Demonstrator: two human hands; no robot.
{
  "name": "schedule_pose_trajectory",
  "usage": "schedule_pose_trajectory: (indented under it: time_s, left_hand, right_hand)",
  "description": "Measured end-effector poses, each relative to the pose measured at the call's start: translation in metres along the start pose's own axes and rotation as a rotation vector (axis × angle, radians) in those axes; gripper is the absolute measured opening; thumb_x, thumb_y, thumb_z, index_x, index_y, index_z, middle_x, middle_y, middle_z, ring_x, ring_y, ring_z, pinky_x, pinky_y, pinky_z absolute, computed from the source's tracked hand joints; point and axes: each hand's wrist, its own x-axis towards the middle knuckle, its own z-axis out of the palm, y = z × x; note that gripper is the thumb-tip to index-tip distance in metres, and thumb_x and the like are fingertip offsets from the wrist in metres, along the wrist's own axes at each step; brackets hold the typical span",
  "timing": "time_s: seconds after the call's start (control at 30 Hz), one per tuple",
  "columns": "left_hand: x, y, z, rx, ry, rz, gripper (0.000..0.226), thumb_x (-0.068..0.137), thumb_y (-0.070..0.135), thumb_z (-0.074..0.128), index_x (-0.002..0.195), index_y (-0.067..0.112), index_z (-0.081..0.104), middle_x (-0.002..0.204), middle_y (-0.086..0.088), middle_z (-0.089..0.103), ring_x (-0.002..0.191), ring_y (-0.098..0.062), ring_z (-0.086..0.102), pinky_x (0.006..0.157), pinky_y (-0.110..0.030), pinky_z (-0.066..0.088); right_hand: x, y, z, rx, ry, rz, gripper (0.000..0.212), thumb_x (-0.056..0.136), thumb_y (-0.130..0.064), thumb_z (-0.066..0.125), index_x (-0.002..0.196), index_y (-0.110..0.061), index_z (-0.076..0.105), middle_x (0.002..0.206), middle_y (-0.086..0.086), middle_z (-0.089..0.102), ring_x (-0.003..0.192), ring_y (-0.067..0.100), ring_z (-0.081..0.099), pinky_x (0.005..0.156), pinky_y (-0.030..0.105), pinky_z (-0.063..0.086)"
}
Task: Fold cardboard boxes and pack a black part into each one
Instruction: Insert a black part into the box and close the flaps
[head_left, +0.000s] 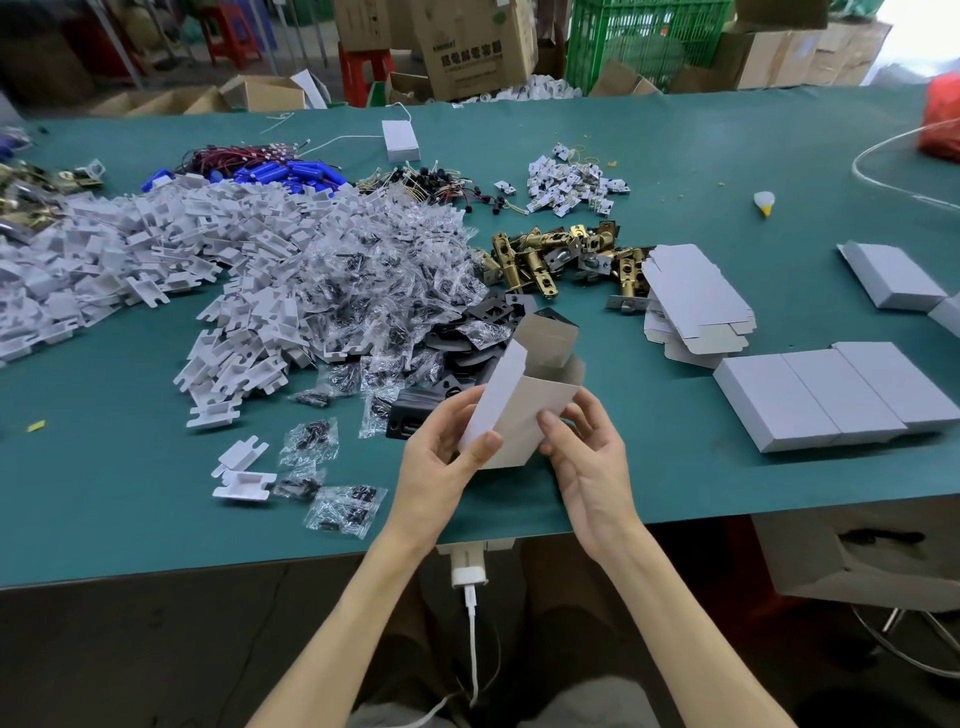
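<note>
Left hand (444, 460) grips the left side of a half-folded cardboard box (527, 410) | right hand (589, 467) pinches its right edge | box is held over the green table (156, 499), top flaps open | black part (413, 418) lies just behind the left hand | closed boxes (831, 400) sit to the right

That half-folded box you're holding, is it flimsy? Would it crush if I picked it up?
Probably light: the box is thin card, held up easily between the left hand and right hand. Likely bendy, since its top flaps stand open and nothing locks the walls. A hard squeeze would probably crush it.
</note>
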Motion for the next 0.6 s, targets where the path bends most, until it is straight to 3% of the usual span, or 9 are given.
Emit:
schedule_pose_trajectory:
  time_s: [0.07,0.17,0.3,0.4,0.47,0.6]
  left_hand:
    - [0.001,-0.002,-0.001,0.017,0.007,0.005,0.044,0.084,0.048,0.082,0.125,0.043,0.069,0.126,0.003,0.074,0.12,-0.017,0.068,0.098,-0.036,0.059]
    - [0.001,-0.008,-0.002,0.069,0.027,0.025,0.043,0.09,0.033,0.078,0.131,0.027,0.067,0.126,-0.001,0.074,0.12,-0.023,0.068,0.101,-0.049,0.057]
    - [0.002,-0.011,-0.005,0.099,0.051,0.017,0.041,0.084,0.032,0.083,0.12,0.021,0.069,0.115,-0.003,0.075,0.109,-0.029,0.069,0.096,-0.055,0.057]
    - [0.003,-0.012,-0.005,0.066,0.056,-0.015,0.041,0.081,0.026,0.086,0.116,0.017,0.069,0.111,-0.006,0.075,0.107,-0.032,0.069,0.095,-0.053,0.058]
    - [0.004,-0.015,-0.006,0.04,0.055,-0.007,0.041,0.082,0.022,0.085,0.118,0.018,0.068,0.112,-0.006,0.074,0.108,-0.031,0.068,0.094,-0.047,0.059]
    - [0.006,-0.021,-0.007,0.002,0.088,-0.002,0.037,0.084,0.019,0.083,0.117,0.018,0.067,0.114,-0.007,0.074,0.11,-0.029,0.068,0.093,-0.039,0.056]
  right_hand:
    - [-0.001,-0.001,0.001,0.021,-0.001,0.013,0.052,0.077,-0.023,0.084,0.126,-0.02,0.065,0.107,0.006,0.072,0.1,0.016,0.066,0.079,0.023,0.055]
    - [-0.001,-0.002,0.0,0.008,-0.023,0.008,0.044,0.077,-0.02,0.084,0.119,-0.029,0.071,0.103,0.006,0.072,0.095,0.015,0.067,0.078,0.023,0.055]
    - [-0.002,-0.003,0.003,-0.013,-0.075,-0.009,0.044,0.078,-0.017,0.084,0.12,-0.023,0.071,0.098,0.006,0.071,0.092,0.013,0.066,0.078,0.023,0.055]
    - [-0.002,-0.002,0.004,-0.04,-0.095,0.0,0.05,0.075,-0.021,0.085,0.123,-0.017,0.069,0.1,0.009,0.07,0.096,0.017,0.066,0.083,0.026,0.056]
    - [-0.004,-0.003,0.005,-0.097,-0.091,0.0,0.049,0.077,-0.021,0.084,0.124,-0.017,0.068,0.1,0.009,0.069,0.09,0.017,0.064,0.078,0.026,0.055]
    - [-0.011,-0.004,0.018,-0.347,0.056,-0.117,0.047,0.079,-0.035,0.081,0.12,-0.022,0.06,0.092,-0.003,0.06,0.084,0.018,0.058,0.073,0.032,0.053]
